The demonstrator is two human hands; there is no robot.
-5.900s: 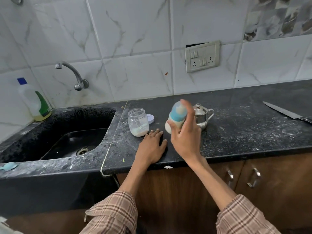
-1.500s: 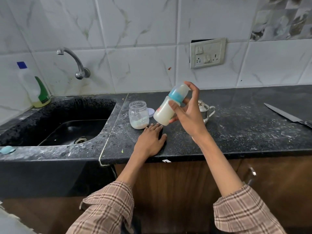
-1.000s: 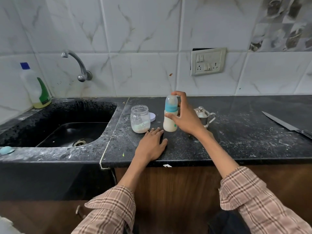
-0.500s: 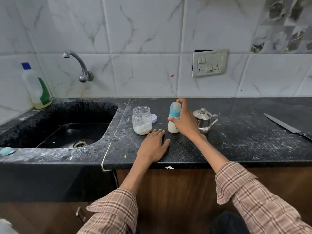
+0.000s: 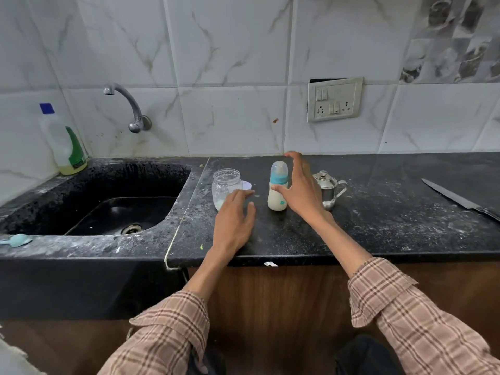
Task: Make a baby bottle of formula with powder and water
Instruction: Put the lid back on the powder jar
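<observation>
Head view: a capped bottle (image 5: 278, 189) of milky formula stands upright on the dark desk (image 5: 378, 212), between a glass jar (image 5: 226, 189) and a steel pot (image 5: 328, 190). Right hand (image 5: 300, 190) hovers beside it, fingers spread, grasping nothing; left hand (image 5: 235, 220) rests released near the jar.

Both sleeves (image 5: 422, 318) are a tan plaid with brown and white lines, loose and buttonless at the cuffs. They end short of the wrists, forearms bare.
</observation>
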